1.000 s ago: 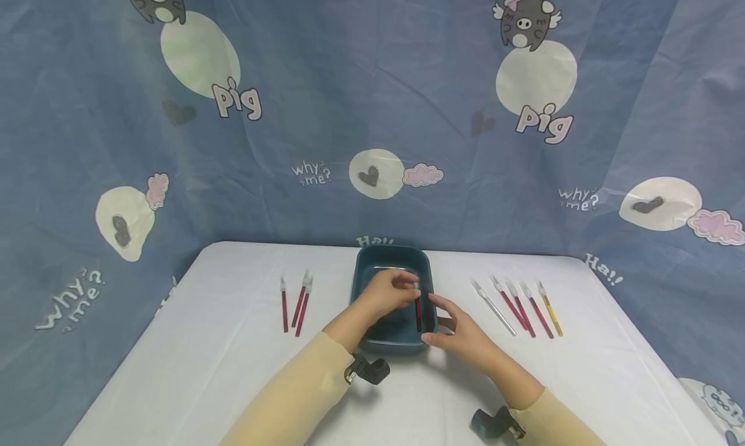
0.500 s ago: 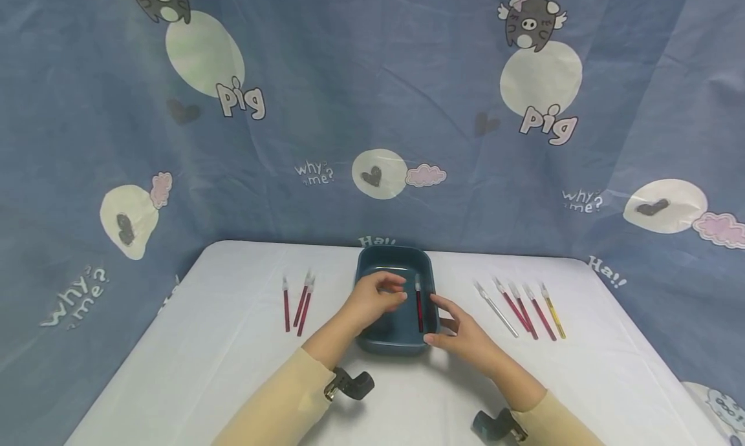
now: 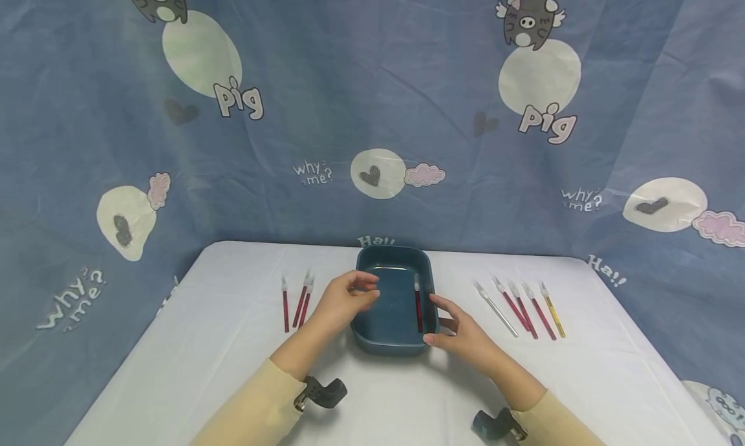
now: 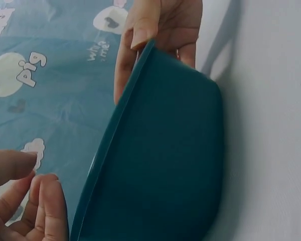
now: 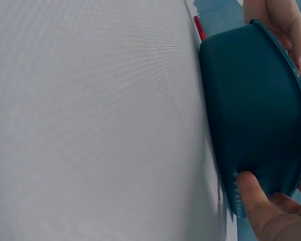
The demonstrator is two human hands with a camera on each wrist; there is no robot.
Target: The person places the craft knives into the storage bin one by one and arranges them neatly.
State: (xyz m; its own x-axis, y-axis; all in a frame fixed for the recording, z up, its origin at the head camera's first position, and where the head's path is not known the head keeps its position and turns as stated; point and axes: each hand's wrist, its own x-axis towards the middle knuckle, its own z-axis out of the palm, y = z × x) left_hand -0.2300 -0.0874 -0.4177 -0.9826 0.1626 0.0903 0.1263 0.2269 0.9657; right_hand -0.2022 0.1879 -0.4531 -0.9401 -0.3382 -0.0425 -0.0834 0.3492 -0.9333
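Observation:
A dark teal plastic bin [image 3: 388, 344] stands at the back middle of the white table. One slim red-handled craft knife [image 3: 418, 310] with a pale capped tip lies lengthwise inside it, along the right wall. My left hand [image 3: 343, 298] hovers at the bin's left rim, its thumb and fingers loosely bent and nothing between them; the left wrist view shows the same hand [image 4: 27, 201] beside the rim. My right hand [image 3: 462, 333] holds the bin's right side, thumb at the near corner and fingertips at the rim. In the right wrist view its thumb [image 5: 252, 193] presses the outer wall.
Left of the bin lie red craft knives [image 3: 286, 310], partly overlapped by my left hand. On the right, a silver one [image 3: 497, 310], several red ones [image 3: 540, 313] and a yellow one [image 3: 553, 311] lie in a fanned row. A blue printed curtain [image 3: 372, 110] hangs behind the table.
My left hand has let go of the red craft knife inside the bin and moved left, from over the bin to its left rim. My right hand stays at the bin's right side.

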